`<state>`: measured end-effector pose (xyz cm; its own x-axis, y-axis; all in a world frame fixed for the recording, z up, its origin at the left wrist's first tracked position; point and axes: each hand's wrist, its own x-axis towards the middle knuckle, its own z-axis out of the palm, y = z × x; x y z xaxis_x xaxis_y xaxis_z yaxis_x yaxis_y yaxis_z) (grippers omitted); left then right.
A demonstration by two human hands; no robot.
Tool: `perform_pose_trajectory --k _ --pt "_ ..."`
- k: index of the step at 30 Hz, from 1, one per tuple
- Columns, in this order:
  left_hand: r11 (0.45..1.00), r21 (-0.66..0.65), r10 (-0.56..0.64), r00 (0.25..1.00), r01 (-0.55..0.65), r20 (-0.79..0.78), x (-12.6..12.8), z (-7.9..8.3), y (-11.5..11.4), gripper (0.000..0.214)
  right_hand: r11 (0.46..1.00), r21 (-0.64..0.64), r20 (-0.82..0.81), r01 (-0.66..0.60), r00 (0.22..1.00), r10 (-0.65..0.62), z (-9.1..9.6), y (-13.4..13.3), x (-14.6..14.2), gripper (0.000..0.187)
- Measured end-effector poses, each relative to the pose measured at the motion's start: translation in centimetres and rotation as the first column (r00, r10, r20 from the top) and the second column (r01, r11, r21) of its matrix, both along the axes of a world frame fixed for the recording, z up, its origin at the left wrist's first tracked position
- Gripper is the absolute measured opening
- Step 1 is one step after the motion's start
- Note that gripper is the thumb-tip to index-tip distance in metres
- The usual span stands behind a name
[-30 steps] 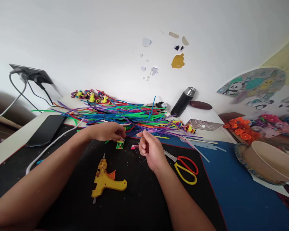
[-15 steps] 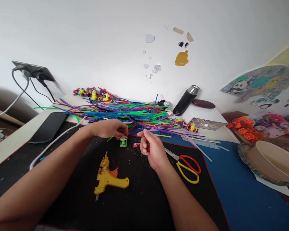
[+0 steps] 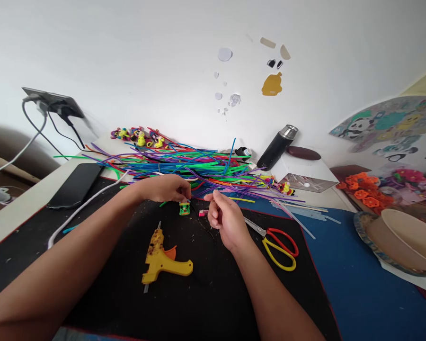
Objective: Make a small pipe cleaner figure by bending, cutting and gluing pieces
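Note:
My left hand (image 3: 168, 188) is closed, its thumb and fingertips pinched at the top of a small green-and-orange piece (image 3: 184, 209) over the black mat. To the right, my right hand (image 3: 227, 215) has its fingers curled and the thumb against the index finger; whatever may be between them is hidden. Beside those fingers lies a small pink piece (image 3: 202, 213) with a dark cord close by. Just past that hand, scissors (image 3: 280, 248) with one red and one yellow handle lie partly behind it. A yellow glue gun (image 3: 163, 260) rests nearer to me.
Many coloured pipe cleaners (image 3: 184, 163) are heaped along the wall. A black phone (image 3: 76, 184) and a white cable (image 3: 88, 201) lie at left. A dark thermos (image 3: 279, 147), a white box (image 3: 308, 173), clear glue sticks (image 3: 305, 208) and a beige bowl (image 3: 412, 237) are at right.
The whole view has shifted slightly to the left, so things appear a little further right. Both hands keep nearly the same pose, the left still at the small green-and-orange piece.

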<state>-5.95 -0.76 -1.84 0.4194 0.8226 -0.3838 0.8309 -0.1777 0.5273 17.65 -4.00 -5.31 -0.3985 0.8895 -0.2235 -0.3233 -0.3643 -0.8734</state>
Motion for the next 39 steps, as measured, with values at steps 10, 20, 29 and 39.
perform_pose_trajectory --k 10,20,29,39 --pt "1.000 0.003 -0.014 1.000 0.014 0.016 0.1 0.3 -0.2 0.026 1.000 0.007 0.020 -0.006 1.000 0.006 0.0 -0.1 -0.1 0.047" --pt "0.999 -0.044 -0.013 0.997 0.016 0.077 -0.5 -0.7 0.2 0.034 0.928 0.321 0.491 -0.190 0.871 0.008 -0.6 -0.8 -0.2 0.023" --pt "0.987 -0.159 0.037 0.987 -0.012 0.155 -0.9 -1.0 0.4 0.031 0.718 0.459 0.864 -0.523 0.452 -0.223 -1.2 -1.6 -0.8 0.011" --pt "0.986 -0.165 0.033 0.983 -0.003 0.183 -1.0 -1.1 0.5 0.032 0.690 0.456 0.884 -0.562 0.377 -0.277 -1.9 -1.6 -1.3 0.014"
